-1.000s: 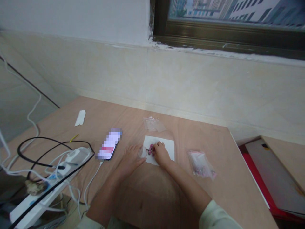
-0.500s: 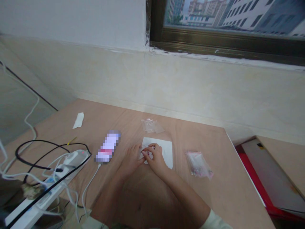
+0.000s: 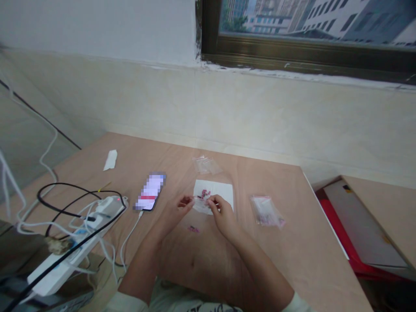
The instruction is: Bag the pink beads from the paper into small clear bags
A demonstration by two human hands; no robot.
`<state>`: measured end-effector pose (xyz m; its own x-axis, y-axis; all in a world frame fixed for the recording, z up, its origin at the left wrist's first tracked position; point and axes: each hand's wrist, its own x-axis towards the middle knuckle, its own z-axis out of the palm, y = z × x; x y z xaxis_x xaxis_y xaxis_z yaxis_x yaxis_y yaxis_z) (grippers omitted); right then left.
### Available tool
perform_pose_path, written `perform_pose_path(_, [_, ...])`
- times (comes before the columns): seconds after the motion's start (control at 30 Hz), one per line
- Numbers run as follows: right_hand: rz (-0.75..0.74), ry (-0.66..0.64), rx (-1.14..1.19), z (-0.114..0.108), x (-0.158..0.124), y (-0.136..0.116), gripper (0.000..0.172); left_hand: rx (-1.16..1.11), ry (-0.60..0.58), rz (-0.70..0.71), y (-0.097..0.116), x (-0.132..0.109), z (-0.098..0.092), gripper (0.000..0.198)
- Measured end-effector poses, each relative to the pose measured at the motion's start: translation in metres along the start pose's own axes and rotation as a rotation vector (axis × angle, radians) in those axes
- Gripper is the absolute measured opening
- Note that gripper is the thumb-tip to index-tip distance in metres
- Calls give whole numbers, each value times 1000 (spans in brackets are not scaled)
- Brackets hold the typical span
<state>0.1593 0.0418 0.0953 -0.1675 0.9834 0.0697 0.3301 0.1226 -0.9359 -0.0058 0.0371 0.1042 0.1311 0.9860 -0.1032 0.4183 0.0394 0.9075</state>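
Note:
My left hand is closed, its thumb and fingertips pinching the left edge of what looks like a small clear plastic bag. On the other side, my right hand pinches the bag's right edge. The film is see-through and its outline is hard to make out. Under and just behind it lies a square white sheet. Several small pink-red pieces are heaped on the sheet. Another small pink item lies on the bare table, nearer my body, between my forearms.
Flat clear bags lie behind the sheet. To the right is a filled clear bag. A phone on a charging cable lies left, beside a power strip with tangled cords. A white scrap sits farther back. The wall closes off the far edge.
My hands have moved apart from each other, uncovering the pink-red pieces on the sheet and the pink item on the table. The camera view has shifted slightly.

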Motion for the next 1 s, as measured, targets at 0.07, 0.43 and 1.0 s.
perform_pose_path(0.07, [12, 25, 80, -3, -1, 0, 16, -58, -23, -3, -1, 2, -1, 23])
perform_pose_path(0.43, [90, 10, 243, -14, 8, 7, 16, -75, -70, 13, 9, 12, -5, 21])
perform_pose_path(1.0, [155, 81, 368, -12, -11, 8, 12, -163, -41, 28, 5, -8, 6, 19])
